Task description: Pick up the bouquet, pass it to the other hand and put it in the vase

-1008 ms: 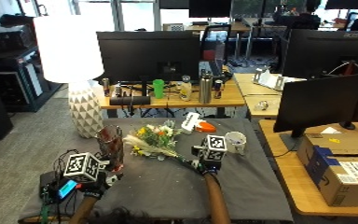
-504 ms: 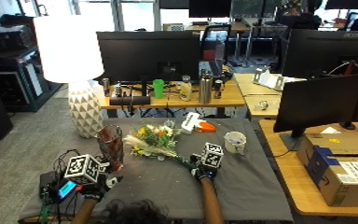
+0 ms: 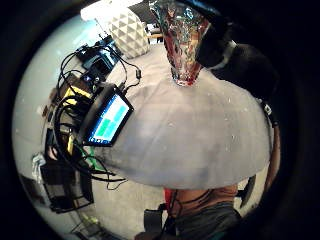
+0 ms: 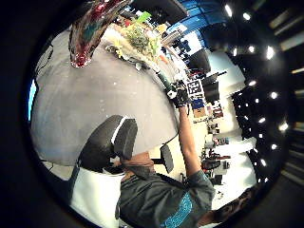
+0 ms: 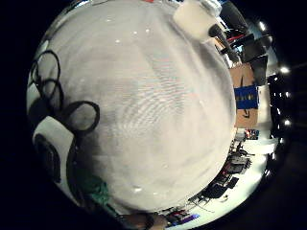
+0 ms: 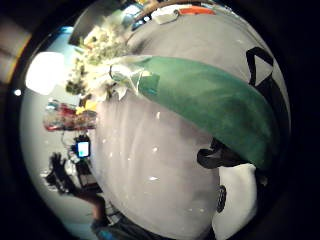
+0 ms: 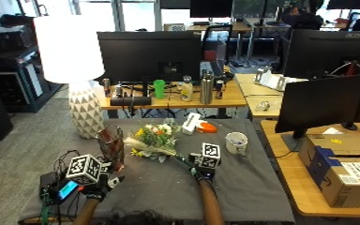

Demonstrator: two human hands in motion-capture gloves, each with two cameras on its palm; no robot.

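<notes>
Your right hand (image 7: pixel 204 172) has moved in toward the stem end of the bouquet (image 7: pixel 153 138) since a second ago; it's now right over the green stem wrap (image 6: pixel 210 107), which fills the right thumb-side palm view. Can't tell if the fingers have closed on it. Bouquet is lying flat on the grey tabletop (image 7: pixel 242 187), flower heads pointing toward the vase (image 7: pixel 110 146), so the pickup isn't done yet.

Your left hand (image 7: pixel 97 186) sits low just beside the vase base; can't tell finger state, nothing seen in it. It's well placed to receive the pass.

Room: open cloth between your two hands, enough for the handover. White mug (image 7: pixel 236 142) is near your right hand on the outer side, so lift inward. Handheld screen (image 7: pixel 66 190) and its cables sit at the tabletop's left edge by your left hand. White lamp (image 7: pixel 75 70) stands beyond the vase.
</notes>
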